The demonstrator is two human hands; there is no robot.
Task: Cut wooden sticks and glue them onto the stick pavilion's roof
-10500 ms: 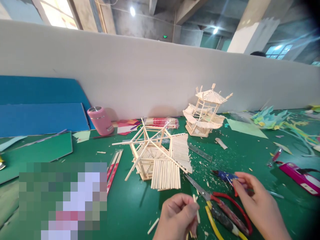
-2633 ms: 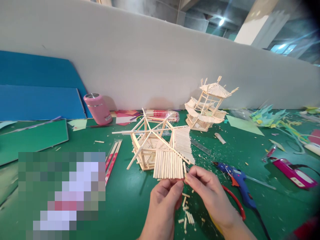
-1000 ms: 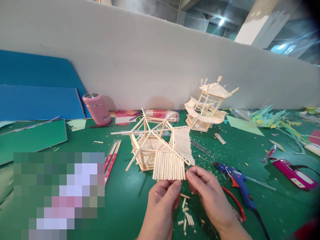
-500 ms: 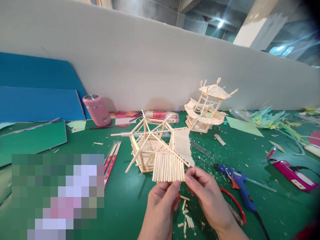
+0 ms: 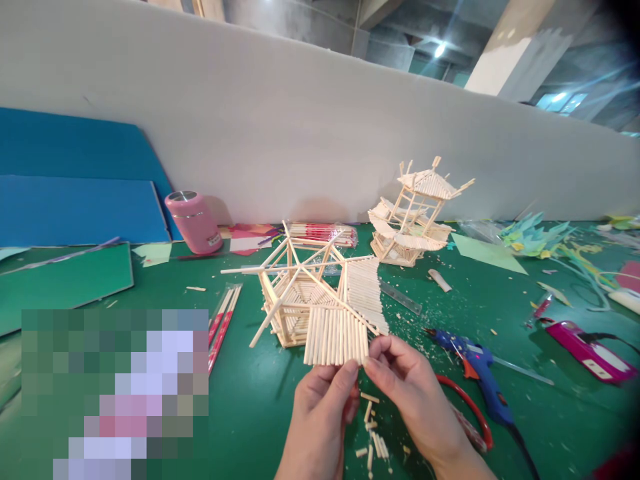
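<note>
2 stick models on the green table (image 5: 250, 420): the frame (image 5: 306, 295), front and centre, and the pagoda (image 5: 407, 241), behind it to the right. Landmark = frame.

Behind frame: wrapped sticks (image 5: 320, 233), then the pale partition (image 5: 300, 133). Back left of frame: pink flask (image 5: 194, 223), blue boards (image 5: 80, 210) further out. Left, near frame: slim stick pack (image 5: 224, 327). Front left of frame: pixelated patch, can't read it. Right, just beside frame: clear ruler (image 5: 401, 297), plus crumbs. Further right of frame: glue gun (image 5: 475, 363), nozzle toward frame, then magenta power strip (image 5: 590, 350).

Clutter at the work spot: short offcuts (image 5: 377, 443) in front of frame, between the forearms; a red handle (image 5: 487, 427) front right of frame, partly hidden by the right arm.

Frame carries 2 slatted panels: side panel (image 5: 365, 290) on its right, front panel (image 5: 336, 337) facing the wearer. Other roof bays are bare ribs.

Left hand (image 5: 323, 400): nearly closed, thumb and fingers pinching front panel's lower edge. Right hand (image 5: 410, 387): thumb and fingertips almost together at front panel's lower right corner. Can't tell if a stick sits between them.
</note>
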